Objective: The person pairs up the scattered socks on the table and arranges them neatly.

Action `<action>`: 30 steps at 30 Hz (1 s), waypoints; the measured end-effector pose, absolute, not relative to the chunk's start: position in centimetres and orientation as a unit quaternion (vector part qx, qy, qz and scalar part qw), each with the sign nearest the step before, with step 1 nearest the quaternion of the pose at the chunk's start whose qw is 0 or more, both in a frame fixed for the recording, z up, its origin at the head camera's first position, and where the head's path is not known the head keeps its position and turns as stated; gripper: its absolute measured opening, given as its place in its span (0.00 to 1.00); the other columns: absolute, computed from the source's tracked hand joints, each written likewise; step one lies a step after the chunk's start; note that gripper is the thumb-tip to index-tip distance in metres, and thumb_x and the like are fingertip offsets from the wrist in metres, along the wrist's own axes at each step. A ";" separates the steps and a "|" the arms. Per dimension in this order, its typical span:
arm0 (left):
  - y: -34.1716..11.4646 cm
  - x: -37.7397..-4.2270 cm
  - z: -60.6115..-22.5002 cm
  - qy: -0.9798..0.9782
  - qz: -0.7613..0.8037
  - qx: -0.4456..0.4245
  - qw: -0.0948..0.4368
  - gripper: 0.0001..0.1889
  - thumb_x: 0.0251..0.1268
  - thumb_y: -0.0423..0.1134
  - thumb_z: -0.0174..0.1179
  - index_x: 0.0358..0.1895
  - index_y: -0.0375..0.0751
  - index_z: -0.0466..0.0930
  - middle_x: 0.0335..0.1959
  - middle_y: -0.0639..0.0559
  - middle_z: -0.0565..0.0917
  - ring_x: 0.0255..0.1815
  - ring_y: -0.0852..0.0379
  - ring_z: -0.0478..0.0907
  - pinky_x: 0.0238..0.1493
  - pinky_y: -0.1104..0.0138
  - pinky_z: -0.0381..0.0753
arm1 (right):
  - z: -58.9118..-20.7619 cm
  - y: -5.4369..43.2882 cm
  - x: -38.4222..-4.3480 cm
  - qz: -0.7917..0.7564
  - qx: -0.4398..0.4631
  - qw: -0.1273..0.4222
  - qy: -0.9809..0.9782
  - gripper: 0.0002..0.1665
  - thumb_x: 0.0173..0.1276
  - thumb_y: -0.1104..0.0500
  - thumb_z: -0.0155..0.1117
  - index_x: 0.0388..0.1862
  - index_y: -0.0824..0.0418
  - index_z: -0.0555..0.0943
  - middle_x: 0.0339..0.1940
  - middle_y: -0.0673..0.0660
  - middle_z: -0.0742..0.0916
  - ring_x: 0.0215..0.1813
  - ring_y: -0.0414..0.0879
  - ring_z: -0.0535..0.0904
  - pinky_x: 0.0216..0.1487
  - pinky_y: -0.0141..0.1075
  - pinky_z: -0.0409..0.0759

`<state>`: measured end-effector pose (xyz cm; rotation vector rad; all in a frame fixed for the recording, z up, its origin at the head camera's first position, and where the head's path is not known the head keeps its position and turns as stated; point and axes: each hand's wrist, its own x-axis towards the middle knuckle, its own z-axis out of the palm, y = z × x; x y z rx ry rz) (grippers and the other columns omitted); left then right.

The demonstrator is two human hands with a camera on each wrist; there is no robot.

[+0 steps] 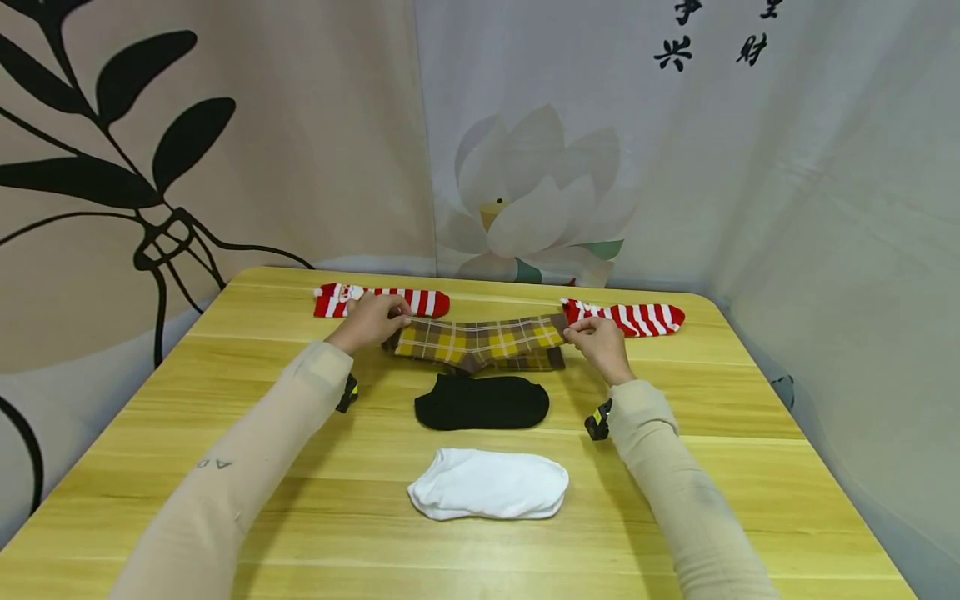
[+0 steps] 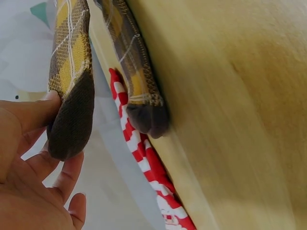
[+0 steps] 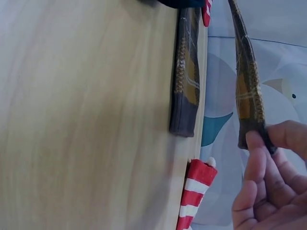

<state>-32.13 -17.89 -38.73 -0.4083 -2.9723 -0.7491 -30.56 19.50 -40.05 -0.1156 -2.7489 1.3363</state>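
A yellow-and-brown plaid sock is stretched between my two hands above the table. My left hand pinches its dark toe between thumb and fingers. At the other end, the fingertips of my right hand grip the brown cuff. Beneath it a matching plaid sock lies flat on the table, partly hidden by the held one in the head view. Just behind my hands lie two red-and-white striped socks, one at the left and one at the right.
On the wooden table, black ankle socks lie in front of the plaid ones. Nearer still is a white pair. A printed curtain hangs behind the table's far edge.
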 end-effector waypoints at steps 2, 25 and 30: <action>-18.0 -32.2 -39.0 -0.960 -0.245 -0.132 0.022 0.08 0.71 0.41 0.56 0.45 0.44 0.81 0.41 0.46 0.86 0.46 0.45 0.76 0.51 0.46 0.52 | -40.2 19.4 -30.5 0.432 -0.036 0.042 -0.900 0.14 0.67 0.54 0.63 0.42 0.64 0.82 0.42 0.62 0.87 0.45 0.58 0.83 0.41 0.39 0.77; -17.6 -32.1 -40.3 -0.957 -0.263 -0.117 0.018 0.08 0.71 0.41 0.56 0.44 0.43 0.82 0.39 0.47 0.87 0.57 0.43 0.69 0.59 0.41 0.48 | -41.6 19.3 -30.6 0.415 -0.022 0.022 -0.909 0.12 0.67 0.56 0.63 0.39 0.65 0.83 0.39 0.62 0.87 0.39 0.50 0.80 0.36 0.35 0.74; -17.4 -32.3 -40.6 -0.959 -0.261 -0.113 0.021 0.08 0.70 0.40 0.56 0.44 0.43 0.82 0.40 0.46 0.86 0.57 0.41 0.68 0.60 0.39 0.46 | -41.9 19.3 -30.6 0.406 -0.024 0.019 -0.913 0.12 0.67 0.56 0.64 0.39 0.65 0.83 0.39 0.61 0.86 0.38 0.49 0.79 0.36 0.35 0.74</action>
